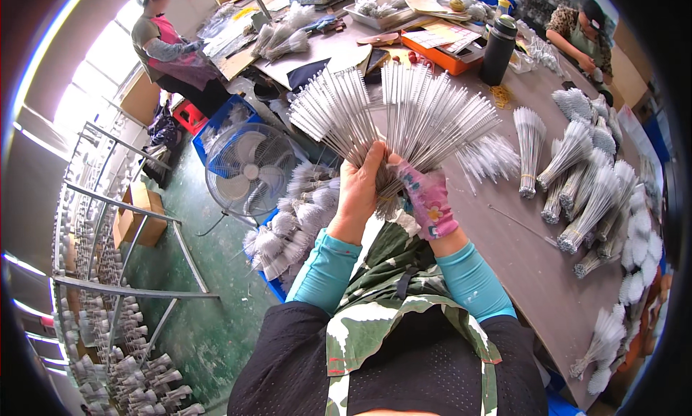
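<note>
Two fanned sheaves of thin wire tube brushes with white bristles are raised in front of me. My left hand (359,189), bare, is closed round the stems of the left bundle of tube brushes (335,113). A pink floral fingerless glove covers my right hand (429,200), whose fingers wrap the stems of the right bundle of tube brushes (436,113). Both hands meet at the thumbs, and the stem ends come together below them. On the table beyond my right hand lies a loose spread of brushes (490,160). A single brush (522,225) rests nearer me.
Tied brush bundles (587,189) pile along the right of the table (504,250). A black flask (499,50) and an orange box (443,52) stand at the back. A floor fan (250,171), a blue crate of bundles (272,283) and a metal rack (137,292) are left. Two people work farther off.
</note>
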{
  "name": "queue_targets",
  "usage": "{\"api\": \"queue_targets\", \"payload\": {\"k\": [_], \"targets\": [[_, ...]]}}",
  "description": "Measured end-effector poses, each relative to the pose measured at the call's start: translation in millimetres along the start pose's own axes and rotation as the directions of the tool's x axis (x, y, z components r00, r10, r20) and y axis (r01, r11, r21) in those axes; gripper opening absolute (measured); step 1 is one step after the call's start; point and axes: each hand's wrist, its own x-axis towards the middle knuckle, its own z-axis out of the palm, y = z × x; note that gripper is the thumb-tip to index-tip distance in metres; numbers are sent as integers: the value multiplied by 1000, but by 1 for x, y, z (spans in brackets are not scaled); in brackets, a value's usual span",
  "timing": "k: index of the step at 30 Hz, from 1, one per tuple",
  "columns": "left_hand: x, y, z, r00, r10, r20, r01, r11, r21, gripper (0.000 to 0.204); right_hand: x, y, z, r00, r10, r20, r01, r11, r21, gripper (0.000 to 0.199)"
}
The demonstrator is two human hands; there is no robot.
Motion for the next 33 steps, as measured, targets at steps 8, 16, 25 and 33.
{"api": "queue_targets", "payload": {"k": [8, 16, 25, 33], "targets": [[-6, -6, -3, 993, -118, -27, 120, 988, 93, 16, -14, 11, -33, 944, 315, 101, -314, 949, -20, 24], [-6, -53, -31, 985, -169, -18, 170, 979, 116, 12, -20, 44, -41, 878, 478, -32, -462, 862, 208, 18], [-7, -58, -35, 987, -158, 6, 155, 976, 151, 10, -28, 67, -61, 836, 540, 92, -535, 770, 347, 17], [-5, -58, -34, 990, -142, -17, 143, 972, 184, 8, -70, -4, -63, 742, 602, 296, -668, 701, 250, 28]]}}
